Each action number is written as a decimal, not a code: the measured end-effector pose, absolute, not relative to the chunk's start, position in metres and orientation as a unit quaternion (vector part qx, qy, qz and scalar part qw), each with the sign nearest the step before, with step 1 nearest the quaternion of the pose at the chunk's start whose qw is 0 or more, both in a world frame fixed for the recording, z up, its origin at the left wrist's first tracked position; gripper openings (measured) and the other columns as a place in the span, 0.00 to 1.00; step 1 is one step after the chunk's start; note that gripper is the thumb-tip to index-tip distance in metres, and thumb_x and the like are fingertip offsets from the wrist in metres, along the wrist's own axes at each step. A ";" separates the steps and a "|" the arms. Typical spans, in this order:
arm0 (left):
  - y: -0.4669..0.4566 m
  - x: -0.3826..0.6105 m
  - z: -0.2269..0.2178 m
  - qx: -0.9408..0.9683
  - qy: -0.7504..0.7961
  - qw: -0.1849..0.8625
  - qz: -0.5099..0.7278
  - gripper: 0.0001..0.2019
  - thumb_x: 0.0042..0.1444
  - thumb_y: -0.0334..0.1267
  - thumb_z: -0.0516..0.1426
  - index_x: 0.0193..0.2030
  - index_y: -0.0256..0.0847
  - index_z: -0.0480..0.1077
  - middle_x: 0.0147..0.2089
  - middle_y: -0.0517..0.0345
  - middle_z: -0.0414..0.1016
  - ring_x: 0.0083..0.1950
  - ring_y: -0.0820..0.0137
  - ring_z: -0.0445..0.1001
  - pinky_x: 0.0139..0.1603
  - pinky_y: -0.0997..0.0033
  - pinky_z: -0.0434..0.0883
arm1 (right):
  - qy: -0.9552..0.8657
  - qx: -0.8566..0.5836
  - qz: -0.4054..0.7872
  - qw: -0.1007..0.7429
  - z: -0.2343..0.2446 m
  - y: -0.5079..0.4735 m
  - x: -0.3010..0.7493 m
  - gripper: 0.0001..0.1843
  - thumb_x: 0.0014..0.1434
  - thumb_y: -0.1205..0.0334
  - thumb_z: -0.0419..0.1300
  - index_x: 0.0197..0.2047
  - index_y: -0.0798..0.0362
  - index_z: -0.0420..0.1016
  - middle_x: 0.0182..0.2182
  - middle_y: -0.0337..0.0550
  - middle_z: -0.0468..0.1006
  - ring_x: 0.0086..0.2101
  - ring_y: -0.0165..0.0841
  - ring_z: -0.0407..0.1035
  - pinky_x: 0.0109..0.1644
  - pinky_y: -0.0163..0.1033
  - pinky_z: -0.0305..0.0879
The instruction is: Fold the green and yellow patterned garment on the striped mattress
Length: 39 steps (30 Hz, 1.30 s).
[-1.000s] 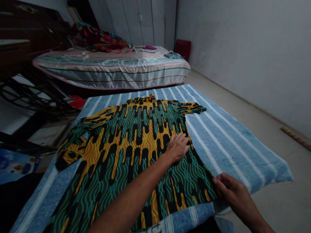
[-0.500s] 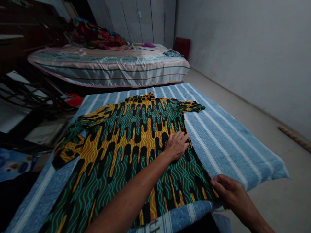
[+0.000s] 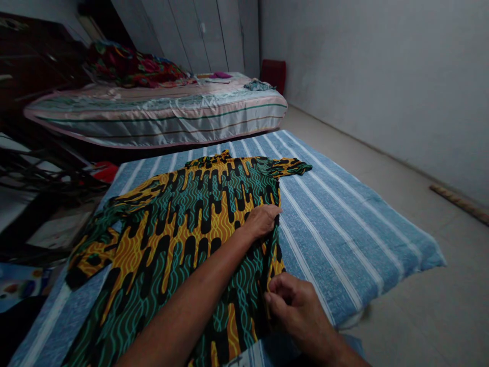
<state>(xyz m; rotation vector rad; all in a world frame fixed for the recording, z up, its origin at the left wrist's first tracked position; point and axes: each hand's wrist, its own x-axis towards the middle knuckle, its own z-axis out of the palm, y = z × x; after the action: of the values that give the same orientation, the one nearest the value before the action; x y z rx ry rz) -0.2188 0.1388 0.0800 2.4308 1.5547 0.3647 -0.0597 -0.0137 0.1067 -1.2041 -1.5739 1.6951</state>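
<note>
A shirt (image 3: 194, 224) in green, yellow and black drips with teal wavy lines lies spread on a blue-and-white striped cloth (image 3: 336, 219). Its gathered collar points away from me and its sleeves reach out to both sides. My left hand (image 3: 263, 219) is closed at the shirt's right side edge, about halfway down, with the fingertips partly hidden. Nearer to me, my right hand (image 3: 296, 306) pinches the same side edge lower down, where the fabric is folded inward over the body. Part of the lower hem is hidden behind my arms.
Beyond the striped surface stands a bed (image 3: 160, 120) with a satin cover and a red floral blanket (image 3: 133, 66). Grey wardrobe doors (image 3: 206, 35) and a red object (image 3: 273, 76) are behind it. A patterned roll (image 3: 458, 204) lies on the floor by the right wall.
My right hand has moved left and inward, bringing the shirt's lower right edge with it. My left hand has gone from lying flat to closed at the side edge. The view has shifted slightly.
</note>
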 end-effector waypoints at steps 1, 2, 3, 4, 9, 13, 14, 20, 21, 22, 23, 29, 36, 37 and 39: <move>0.140 -0.223 0.077 0.829 0.529 0.122 0.136 0.17 0.52 0.24 0.51 0.45 0.44 0.73 0.47 0.56 0.76 0.49 0.65 0.74 0.50 0.66 0.70 | -0.588 -0.443 0.625 0.259 0.106 -0.014 -0.062 0.08 0.54 0.60 0.55 0.26 0.52 0.65 0.20 0.33 0.62 0.23 0.25 0.57 0.25 0.30 0.51; 0.141 -0.226 0.073 0.827 0.528 0.128 0.149 0.18 0.52 0.24 0.51 0.46 0.44 0.73 0.47 0.57 0.76 0.49 0.66 0.74 0.51 0.67 0.70 | -0.593 -0.443 0.622 0.255 0.104 -0.014 -0.064 0.07 0.54 0.61 0.55 0.26 0.52 0.64 0.20 0.32 0.62 0.23 0.25 0.56 0.25 0.30 0.51; 0.142 -0.230 0.070 0.823 0.527 0.134 0.163 0.19 0.52 0.24 0.51 0.47 0.45 0.72 0.48 0.58 0.76 0.50 0.67 0.74 0.51 0.67 0.70 | -0.598 -0.443 0.619 0.251 0.103 -0.015 -0.065 0.06 0.54 0.61 0.55 0.26 0.52 0.64 0.20 0.32 0.61 0.22 0.25 0.56 0.25 0.30 0.50; 0.142 -0.232 0.067 0.818 0.528 0.141 0.177 0.20 0.52 0.24 0.51 0.49 0.45 0.72 0.49 0.58 0.76 0.50 0.69 0.74 0.52 0.68 0.70 | -0.603 -0.443 0.616 0.248 0.101 -0.016 -0.066 0.06 0.53 0.62 0.55 0.26 0.52 0.64 0.19 0.31 0.61 0.22 0.25 0.56 0.25 0.31 0.50; 0.142 -0.238 0.057 0.792 0.539 0.168 0.233 0.18 0.55 0.26 0.51 0.50 0.45 0.72 0.48 0.60 0.78 0.49 0.71 0.75 0.52 0.70 0.71 | -0.617 -0.450 0.596 0.246 0.093 -0.018 -0.069 0.04 0.52 0.66 0.55 0.27 0.51 0.63 0.19 0.30 0.61 0.22 0.25 0.57 0.26 0.31 0.49; 0.142 -0.238 0.055 0.776 0.548 0.178 0.258 0.17 0.55 0.28 0.51 0.48 0.45 0.72 0.48 0.61 0.78 0.49 0.70 0.76 0.51 0.71 0.71 | -0.628 -0.449 0.588 0.241 0.093 -0.019 -0.071 0.02 0.51 0.67 0.55 0.29 0.51 0.65 0.20 0.31 0.63 0.22 0.25 0.59 0.26 0.31 0.51; 0.142 -0.238 0.055 0.771 0.551 0.179 0.263 0.16 0.55 0.28 0.51 0.48 0.45 0.72 0.47 0.61 0.78 0.48 0.70 0.76 0.50 0.71 0.71 | -0.631 -0.449 0.584 0.242 0.094 -0.019 -0.072 0.02 0.51 0.67 0.55 0.29 0.52 0.65 0.19 0.31 0.64 0.22 0.25 0.60 0.26 0.31 0.51; 0.143 -0.238 0.056 0.757 0.558 0.195 0.280 0.15 0.55 0.28 0.51 0.45 0.43 0.73 0.46 0.60 0.78 0.48 0.69 0.76 0.51 0.70 0.71 | -0.702 -0.433 0.503 0.260 0.096 -0.022 -0.078 0.07 0.52 0.67 0.54 0.36 0.52 0.69 0.20 0.33 0.67 0.22 0.28 0.63 0.27 0.32 0.52; 0.144 -0.239 0.058 0.755 0.557 0.200 0.281 0.15 0.55 0.28 0.51 0.45 0.44 0.73 0.45 0.61 0.79 0.47 0.69 0.76 0.51 0.70 0.71 | -0.723 -0.424 0.478 0.263 0.095 -0.022 -0.079 0.07 0.53 0.67 0.54 0.37 0.52 0.69 0.21 0.35 0.68 0.22 0.28 0.64 0.27 0.33 0.52; 0.145 -0.240 0.059 0.753 0.557 0.206 0.283 0.15 0.55 0.28 0.50 0.44 0.44 0.73 0.44 0.62 0.79 0.46 0.70 0.77 0.50 0.71 0.71 | -0.743 -0.415 0.453 0.264 0.093 -0.023 -0.080 0.07 0.54 0.67 0.53 0.37 0.52 0.69 0.22 0.36 0.70 0.23 0.29 0.65 0.28 0.33 0.53; 0.146 -0.241 0.061 0.751 0.557 0.213 0.285 0.15 0.55 0.28 0.50 0.43 0.43 0.73 0.43 0.62 0.79 0.45 0.71 0.77 0.49 0.72 0.71 | -0.763 -0.404 0.430 0.265 0.090 -0.023 -0.081 0.07 0.54 0.67 0.53 0.36 0.52 0.69 0.23 0.38 0.72 0.23 0.30 0.67 0.28 0.34 0.53; 0.147 -0.241 0.071 0.719 0.573 0.236 0.315 0.10 0.55 0.33 0.52 0.43 0.40 0.71 0.39 0.59 0.78 0.42 0.71 0.77 0.45 0.73 0.71 | -0.826 -0.367 0.358 0.234 0.081 -0.026 -0.088 0.04 0.54 0.67 0.52 0.33 0.52 0.67 0.26 0.41 0.75 0.26 0.33 0.72 0.27 0.34 0.53; 0.144 -0.236 0.073 0.655 0.634 0.258 0.321 0.13 0.47 0.35 0.61 0.41 0.38 0.69 0.24 0.67 0.68 0.27 0.74 0.69 0.34 0.75 0.66 | -0.836 -0.372 0.342 0.214 0.082 -0.025 -0.091 0.04 0.55 0.67 0.52 0.33 0.52 0.67 0.27 0.40 0.76 0.27 0.32 0.73 0.27 0.33 0.54; 0.144 -0.235 0.074 0.649 0.638 0.264 0.320 0.14 0.46 0.34 0.61 0.42 0.37 0.69 0.23 0.68 0.68 0.26 0.75 0.68 0.33 0.75 0.66 | -0.836 -0.372 0.344 0.210 0.082 -0.025 -0.091 0.03 0.55 0.67 0.52 0.33 0.52 0.67 0.27 0.40 0.76 0.27 0.32 0.73 0.27 0.33 0.54; 0.144 -0.234 0.077 0.637 0.651 0.266 0.314 0.15 0.46 0.35 0.62 0.42 0.37 0.68 0.23 0.68 0.68 0.26 0.74 0.68 0.32 0.75 0.65 | -0.836 -0.372 0.349 0.204 0.082 -0.024 -0.090 0.03 0.55 0.66 0.53 0.33 0.52 0.67 0.27 0.40 0.76 0.27 0.32 0.73 0.28 0.33 0.55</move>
<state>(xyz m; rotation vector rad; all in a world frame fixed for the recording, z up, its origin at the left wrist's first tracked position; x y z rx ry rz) -0.2337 0.1436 0.0767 1.7214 1.7593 0.8478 -0.0905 -0.0241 0.0824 -1.0381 -2.3304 0.9731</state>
